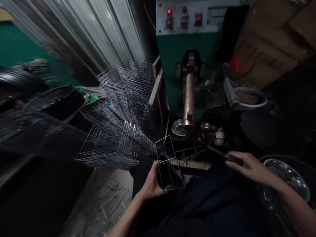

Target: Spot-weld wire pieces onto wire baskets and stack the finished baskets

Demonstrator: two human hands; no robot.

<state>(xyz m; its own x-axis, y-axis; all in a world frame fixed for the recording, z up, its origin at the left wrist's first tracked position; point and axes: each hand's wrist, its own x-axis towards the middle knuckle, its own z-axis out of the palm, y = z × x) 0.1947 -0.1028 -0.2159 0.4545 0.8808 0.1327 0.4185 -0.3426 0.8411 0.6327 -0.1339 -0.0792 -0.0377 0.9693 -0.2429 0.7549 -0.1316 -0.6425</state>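
My left hand (151, 184) is closed around a small wire frame basket (169, 164), holding it upright over my lap. My right hand (249, 166) rests palm down to the right, its fingers pinching a thin dark rod or tool (222, 154) that points left toward the basket. Just beyond both hands stands a green welding machine (182, 56) with a copper electrode arm (189, 98) reaching toward me.
Stacks of finished wire baskets (118, 131) lean at the left of the machine. Small metal bowls (179, 128) sit at the machine's base. A shiny metal basin (288, 179) lies at the right. Loose wires litter the floor (106, 204). Cardboard (271, 42) stands at back right.
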